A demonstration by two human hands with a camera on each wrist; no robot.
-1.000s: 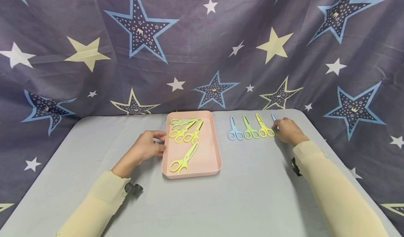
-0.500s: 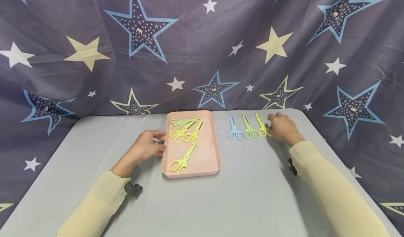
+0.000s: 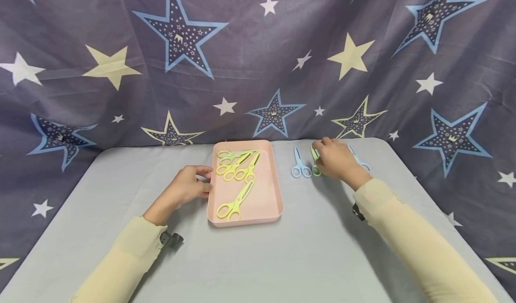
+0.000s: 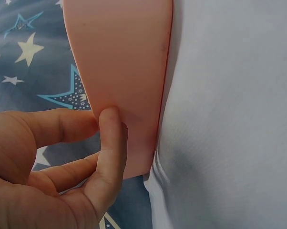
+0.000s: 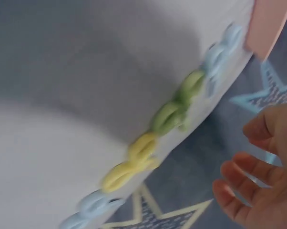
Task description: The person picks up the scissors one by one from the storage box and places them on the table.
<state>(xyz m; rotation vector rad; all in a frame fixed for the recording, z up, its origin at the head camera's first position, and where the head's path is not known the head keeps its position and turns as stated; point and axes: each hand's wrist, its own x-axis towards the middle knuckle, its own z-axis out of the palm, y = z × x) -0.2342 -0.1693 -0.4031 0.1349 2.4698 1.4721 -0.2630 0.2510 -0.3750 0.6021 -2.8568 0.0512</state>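
My left hand [image 3: 188,187] touches the left wall of the pink tray [image 3: 266,200]; in the left wrist view its thumb and fingers rest on the tray's side [image 4: 129,62]. Several yellow and green scissors [image 3: 235,204] lie in the tray. My right hand [image 3: 336,158] hovers over the row of scissors, holding nothing, its fingers loosely bent in the right wrist view. It partly covers the green scissors [image 3: 316,170] and hides the yellow scissors [image 5: 129,164], which the right wrist view shows. Blue scissors [image 3: 300,166] and another blue pair [image 3: 364,165] lie at the row's ends.
A grey cloth-covered table [image 3: 258,262] lies under everything. Behind it and at both sides hangs a dark curtain with stars [image 3: 242,70]. The row of scissors lies to the right of the tray, near the table's back edge.
My right hand has let go of the rightmost blue scissors and moved left along the row, uncovering that pair and covering the yellow one. My left hand and the tray have not moved.
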